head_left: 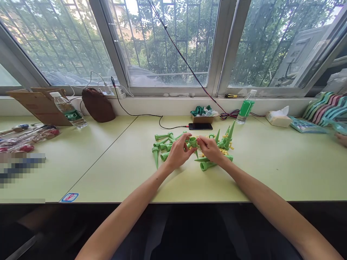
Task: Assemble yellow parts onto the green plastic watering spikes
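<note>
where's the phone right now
In the head view, the phone lies on the table slightly right of centre, between the small box and the right hand.

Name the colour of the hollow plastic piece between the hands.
The hollow plastic piece is green, shown in the head view.

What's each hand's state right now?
Left hand: closed around a hollow green piece.
Right hand: fingers closed at that piece's side; whether they grip anything cannot be told.
</note>
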### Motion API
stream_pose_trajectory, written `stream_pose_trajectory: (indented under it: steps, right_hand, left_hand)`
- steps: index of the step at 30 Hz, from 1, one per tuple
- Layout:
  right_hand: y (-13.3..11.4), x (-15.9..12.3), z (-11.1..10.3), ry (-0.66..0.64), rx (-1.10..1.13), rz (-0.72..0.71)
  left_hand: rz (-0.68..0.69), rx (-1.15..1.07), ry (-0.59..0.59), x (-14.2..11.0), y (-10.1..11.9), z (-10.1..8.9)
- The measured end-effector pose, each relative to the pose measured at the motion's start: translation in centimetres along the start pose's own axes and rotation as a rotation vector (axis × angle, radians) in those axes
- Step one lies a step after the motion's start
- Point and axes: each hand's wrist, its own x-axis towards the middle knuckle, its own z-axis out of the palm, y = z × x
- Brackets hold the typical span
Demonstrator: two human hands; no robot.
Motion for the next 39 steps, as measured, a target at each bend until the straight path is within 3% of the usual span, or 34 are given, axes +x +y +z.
stream_pose_trajectory:
  steps: [22, 33, 39]
  right_hand:
    - [0.4, -0.2, 0.4, -0.023, 0.143, 0.059]
    - [0.0, -0.3, 1.0, 0.062, 0.046, 0.048]
    - [-0.2, -0.3, 0.8, 0.065, 0.019, 0.012]
  left_hand:
    - [0.238, 0.109, 0.036, -0.2, -0.8, 0.2]
    - [-0.004, 0.046, 0.148, 0.1, -0.1, 0.4]
    - [-0.196, -0.173, 0.025, 0.3, 0.6, 0.1]
